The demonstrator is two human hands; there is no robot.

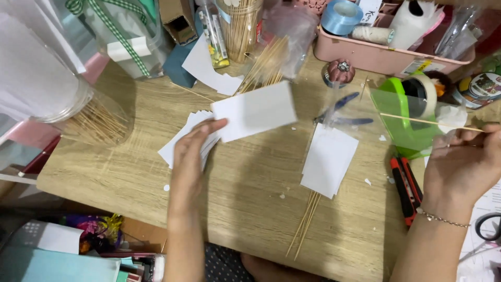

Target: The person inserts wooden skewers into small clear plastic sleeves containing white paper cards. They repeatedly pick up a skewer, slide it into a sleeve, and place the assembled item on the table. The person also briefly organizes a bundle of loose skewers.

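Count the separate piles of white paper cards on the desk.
2 piles: one under the left hand, fanned stack; one mid-desk stack lying on skewers. The left hand also lifts a single card. More may be hidden.

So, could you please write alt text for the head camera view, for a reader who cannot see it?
Seen from above, the left hand lifts a white paper card off a stack of cards, while the right hand holds a thin wooden skewer by a green tape dispenser. A second paper stack lies on skewers on the wooden table.
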